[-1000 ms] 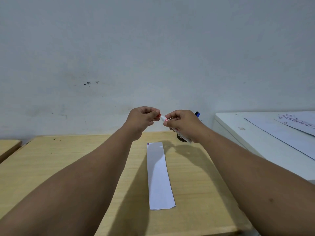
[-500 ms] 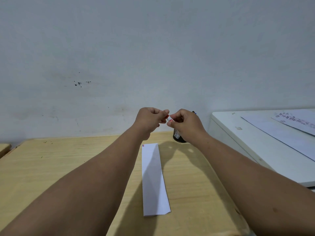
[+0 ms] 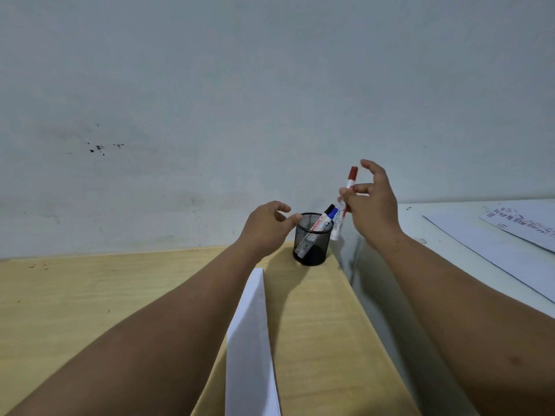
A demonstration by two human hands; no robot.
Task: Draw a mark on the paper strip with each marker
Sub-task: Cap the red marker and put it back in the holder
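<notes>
My right hand (image 3: 370, 205) holds a white marker with a red cap (image 3: 345, 202) upright, cap on, just above and to the right of a black mesh pen cup (image 3: 312, 240). In the cup lean a blue-capped marker (image 3: 331, 215) and a black-capped one (image 3: 328, 209). My left hand (image 3: 265, 228) hovers with its fingers apart just left of the cup's rim, holding nothing. The white paper strip (image 3: 250, 340) lies lengthwise on the wooden table (image 3: 90, 301) between my forearms; my left forearm covers its left edge.
A white desk (image 3: 468, 250) stands to the right of the wooden table, separated by a narrow gap, with large sheets of paper (image 3: 510, 241) on it. A grey wall rises directly behind both.
My hands have come apart. The red cap is now on the marker, which my right hand has carried up and to the right over the cup. My left hand has let go and opened.
</notes>
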